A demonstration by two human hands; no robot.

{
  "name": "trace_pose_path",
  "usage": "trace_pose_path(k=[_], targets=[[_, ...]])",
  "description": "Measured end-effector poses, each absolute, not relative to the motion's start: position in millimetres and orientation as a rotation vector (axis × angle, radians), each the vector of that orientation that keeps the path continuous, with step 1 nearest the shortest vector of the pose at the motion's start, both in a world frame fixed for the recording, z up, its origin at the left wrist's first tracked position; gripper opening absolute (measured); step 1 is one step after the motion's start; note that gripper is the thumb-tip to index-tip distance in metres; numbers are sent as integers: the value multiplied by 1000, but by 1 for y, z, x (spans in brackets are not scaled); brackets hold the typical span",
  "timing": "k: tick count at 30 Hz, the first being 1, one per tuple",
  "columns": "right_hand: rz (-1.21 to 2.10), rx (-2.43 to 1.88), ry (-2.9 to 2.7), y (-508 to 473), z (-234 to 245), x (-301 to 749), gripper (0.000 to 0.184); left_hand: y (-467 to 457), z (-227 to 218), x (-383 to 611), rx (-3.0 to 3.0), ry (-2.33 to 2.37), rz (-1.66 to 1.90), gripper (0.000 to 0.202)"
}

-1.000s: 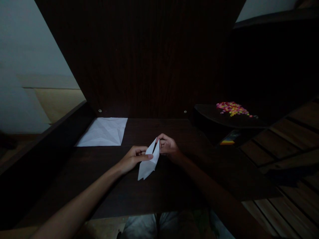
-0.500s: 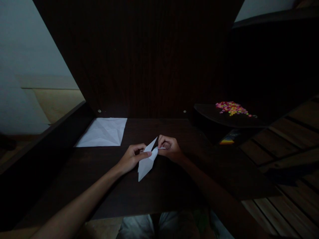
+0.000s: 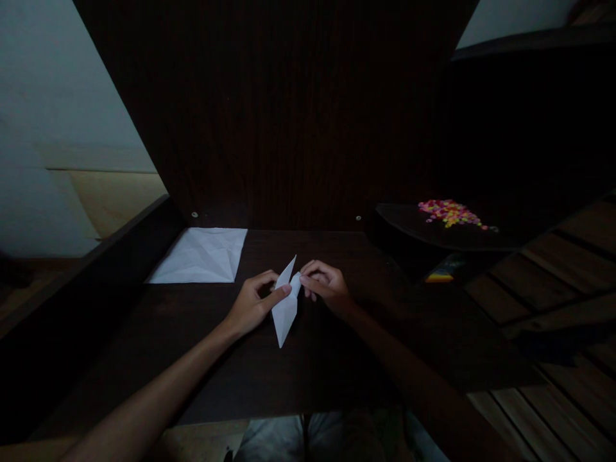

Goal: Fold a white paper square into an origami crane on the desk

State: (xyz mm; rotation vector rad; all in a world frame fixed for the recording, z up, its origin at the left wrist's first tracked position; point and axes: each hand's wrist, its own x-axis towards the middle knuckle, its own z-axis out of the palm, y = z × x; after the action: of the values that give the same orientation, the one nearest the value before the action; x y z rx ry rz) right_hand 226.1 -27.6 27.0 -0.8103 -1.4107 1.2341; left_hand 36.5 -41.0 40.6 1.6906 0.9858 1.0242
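Observation:
A folded white piece of origami paper (image 3: 285,316) is held above the dark table, one long point toward me and another pointing away. My left hand (image 3: 254,301) grips it from the left, thumb flat on top and fingers behind. My right hand (image 3: 327,285) pinches a small flap at its upper right edge between thumb and forefinger. The other fingers of that hand are curled loosely beside the paper. A creased white sheet (image 3: 199,255) lies flat at the back left of the table, apart from both hands.
A dark upright panel (image 3: 283,128) closes off the back of the table (image 3: 231,378), and a low side board (image 3: 96,256) runs along the left. On a rounded shelf (image 3: 399,218) at right lies a heap of small colourful pieces (image 3: 452,212). Below it shows a rainbow-edged item (image 3: 443,273).
The folded paper has turned slightly, its near point shifting right. My right hand has moved slightly left, and the flap that stuck out into its fingers now lies closer to the paper.

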Motion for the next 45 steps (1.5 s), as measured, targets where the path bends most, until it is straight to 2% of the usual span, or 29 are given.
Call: trace_pose_path(k=[11, 19, 24, 29, 36, 39, 43, 45], targets=[[1232, -837, -1243, -30, 31, 224, 34, -44, 43, 38, 1932, 1009, 1074, 19], [1170, -836, -1134, -32, 34, 224, 32, -45, 42, 37, 2107, 1081, 1412, 13], [1264, -743, -1087, -31, 36, 226, 28, -44, 42, 38, 2112, 1074, 1518, 10], [1368, -842, -973, -25, 35, 225, 28, -42, 43, 36, 2088, 996, 1478, 12], [1515, -951, -1167, -27, 27, 221, 29, -42, 43, 36, 2067, 966, 1345, 15], [1518, -930, -1182, -29, 27, 219, 33, -40, 37, 38, 1893, 957, 1282, 23], [1473, -991, -1207, -27, 25, 217, 30, -36, 27, 40, 1494, 889, 1249, 53], [1449, -1033, -1235, -26, 23, 218, 29, -33, 24, 40, 1389, 915, 1218, 56]])
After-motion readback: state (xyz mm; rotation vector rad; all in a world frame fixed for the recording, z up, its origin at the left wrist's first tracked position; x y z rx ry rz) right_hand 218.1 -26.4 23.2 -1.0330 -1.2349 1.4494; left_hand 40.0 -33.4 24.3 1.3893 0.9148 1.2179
